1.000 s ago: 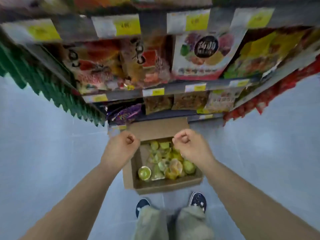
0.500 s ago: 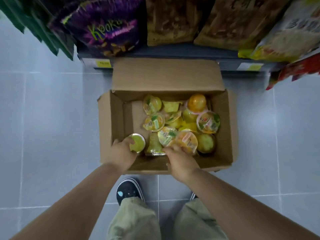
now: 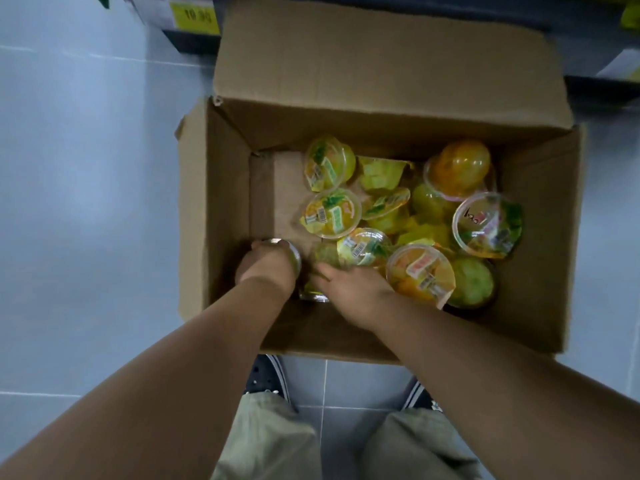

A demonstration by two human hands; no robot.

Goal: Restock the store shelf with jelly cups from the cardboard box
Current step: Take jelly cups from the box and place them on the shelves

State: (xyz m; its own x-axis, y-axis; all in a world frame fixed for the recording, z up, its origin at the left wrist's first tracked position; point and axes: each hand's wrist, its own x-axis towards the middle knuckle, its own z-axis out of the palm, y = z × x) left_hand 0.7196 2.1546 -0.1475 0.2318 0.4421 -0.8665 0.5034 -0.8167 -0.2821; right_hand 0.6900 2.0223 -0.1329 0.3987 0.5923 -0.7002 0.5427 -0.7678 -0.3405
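Observation:
An open cardboard box (image 3: 214,209) sits on the floor below me, holding several yellow, orange and green jelly cups (image 3: 488,225). My left hand (image 3: 266,268) is down in the box's near left corner, fingers wrapped over a jelly cup (image 3: 294,254) whose rim shows at my fingertips. My right hand (image 3: 353,292) lies beside it on a green jelly cup (image 3: 323,254) that lies on its side; its fingers reach over the cup, and I cannot tell whether they grip it.
The bottom shelf edge with a yellow price tag (image 3: 197,15) runs just behind the box's raised back flap (image 3: 381,53). Grey floor tiles (image 3: 86,202) spread to the left and right. My shoes (image 3: 266,375) and trouser legs are directly below the box.
I have bent down from facing the shelves, so the box now fills the view. Both hands went from closed fists above the box down into its near left corner onto cups.

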